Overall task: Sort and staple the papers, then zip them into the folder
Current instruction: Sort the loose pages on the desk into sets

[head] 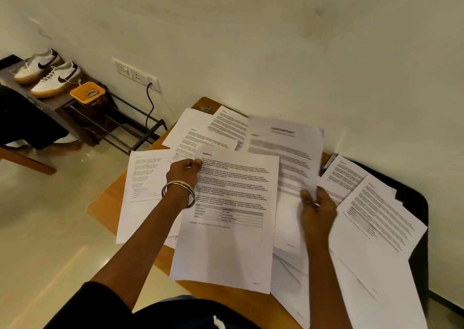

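Observation:
Several printed white sheets lie spread over a small wooden table. My left hand pinches the left edge of a sheet headed "Section 2", raised above the pile. My right hand grips the lower edge of a blurred title sheet that is lifted off the table. More sheets lie at the left, at the back and at the right. A black folder lies under the papers on the right. I see no stapler.
The table stands against a pale wall. A shoe rack at the back left carries white sneakers and an orange box. A wall socket has a black cable plugged in. Another person's bare foot rests on the shiny floor.

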`<action>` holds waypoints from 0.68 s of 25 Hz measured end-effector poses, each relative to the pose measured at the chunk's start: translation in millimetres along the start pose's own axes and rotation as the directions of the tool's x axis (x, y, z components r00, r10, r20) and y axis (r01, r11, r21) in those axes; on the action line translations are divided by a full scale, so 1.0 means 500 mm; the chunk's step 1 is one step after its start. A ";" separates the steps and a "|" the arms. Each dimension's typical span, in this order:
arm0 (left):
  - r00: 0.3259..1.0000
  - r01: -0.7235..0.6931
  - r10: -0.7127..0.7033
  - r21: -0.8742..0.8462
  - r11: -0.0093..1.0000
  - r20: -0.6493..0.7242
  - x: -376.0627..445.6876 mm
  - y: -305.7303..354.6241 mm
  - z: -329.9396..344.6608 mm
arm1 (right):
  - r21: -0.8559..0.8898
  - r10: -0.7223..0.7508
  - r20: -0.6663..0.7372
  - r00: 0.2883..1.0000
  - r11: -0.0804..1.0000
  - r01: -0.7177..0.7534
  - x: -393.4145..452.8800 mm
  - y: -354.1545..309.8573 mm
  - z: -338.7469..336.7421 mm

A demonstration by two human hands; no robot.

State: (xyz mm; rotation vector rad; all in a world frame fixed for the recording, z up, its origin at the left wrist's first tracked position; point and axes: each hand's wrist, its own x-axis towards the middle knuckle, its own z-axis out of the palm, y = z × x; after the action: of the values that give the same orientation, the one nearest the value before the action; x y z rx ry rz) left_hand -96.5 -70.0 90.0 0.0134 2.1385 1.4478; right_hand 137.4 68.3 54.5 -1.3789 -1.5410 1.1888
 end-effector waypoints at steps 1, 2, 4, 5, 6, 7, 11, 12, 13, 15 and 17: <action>0.999 -0.020 0.021 0.034 0.999 -0.032 0.003 -0.007 -0.001 | -0.041 -0.106 -0.139 0.985 0.994 0.101 0.012 -0.017 -0.027; 0.996 -0.057 0.061 0.057 0.997 -0.061 0.002 -0.011 -0.001 | -0.057 -0.180 -0.239 0.954 0.983 0.172 0.026 -0.034 -0.054; 0.984 -0.132 0.140 0.080 0.988 -0.114 -0.005 -0.020 0.001 | -0.011 -0.233 -0.361 0.903 0.969 0.246 0.042 -0.061 -0.088; 0.972 -0.176 0.186 0.075 0.981 -0.147 -0.005 -0.023 0.000 | 0.047 -0.222 -0.414 0.883 0.963 0.264 0.044 -0.066 -0.089; 0.958 -0.217 0.231 0.097 0.971 -0.168 -0.005 -0.023 -0.001 | 0.110 -0.190 -0.462 0.866 0.957 0.269 0.042 -0.070 -0.082; 0.946 -0.254 0.276 0.144 0.957 -0.171 -0.007 -0.018 -0.001 | 0.163 -0.156 -0.502 0.851 0.949 0.270 0.033 -0.075 -0.068; 0.924 -0.339 0.383 0.427 0.838 -0.018 -0.015 0.001 0.007 | 0.329 -0.039 -0.471 0.881 0.919 0.216 0.014 -0.064 -0.021; 0.915 -0.372 0.403 0.400 0.838 0.009 -0.017 0.002 0.010 | 0.351 -0.001 -0.371 0.929 0.926 0.141 0.015 -0.056 -0.010; 0.914 -0.391 0.404 0.344 0.853 0.038 -0.018 0.005 0.013 | 0.337 0.033 -0.241 0.970 0.940 0.052 0.012 -0.046 0.000; 0.924 -0.382 0.367 0.198 0.903 0.109 -0.015 0.012 0.012 | 0.225 0.067 0.004 0.998 0.972 -0.066 0.001 -0.025 0.014; 0.949 -0.280 0.274 0.018 0.960 0.154 -0.016 0.020 0.009 | 0.137 0.098 0.165 0.981 0.983 -0.121 -0.011 -0.008 0.024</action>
State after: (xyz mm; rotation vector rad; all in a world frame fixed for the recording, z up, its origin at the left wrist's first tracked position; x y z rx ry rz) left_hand -90.6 -64.3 100.8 0.4404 2.1025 1.5051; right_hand 125.6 60.9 54.8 -1.3125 -1.4664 1.4802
